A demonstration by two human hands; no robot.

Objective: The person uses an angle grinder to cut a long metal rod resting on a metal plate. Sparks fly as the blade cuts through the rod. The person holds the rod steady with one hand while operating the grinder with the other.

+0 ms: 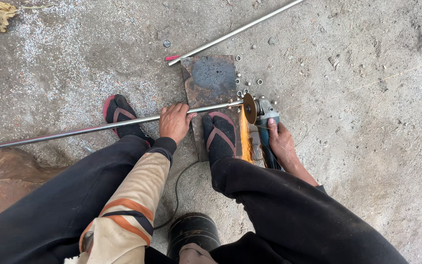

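left hand (174, 122) grips steel rod (98, 128), right hand (282, 142) w/ sparking angle grinder (262, 122).

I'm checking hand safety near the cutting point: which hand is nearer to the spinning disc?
The right hand. It grips the angle grinder just behind the disc. The left hand holds the metal rod farther away, beyond the sandalled foot.
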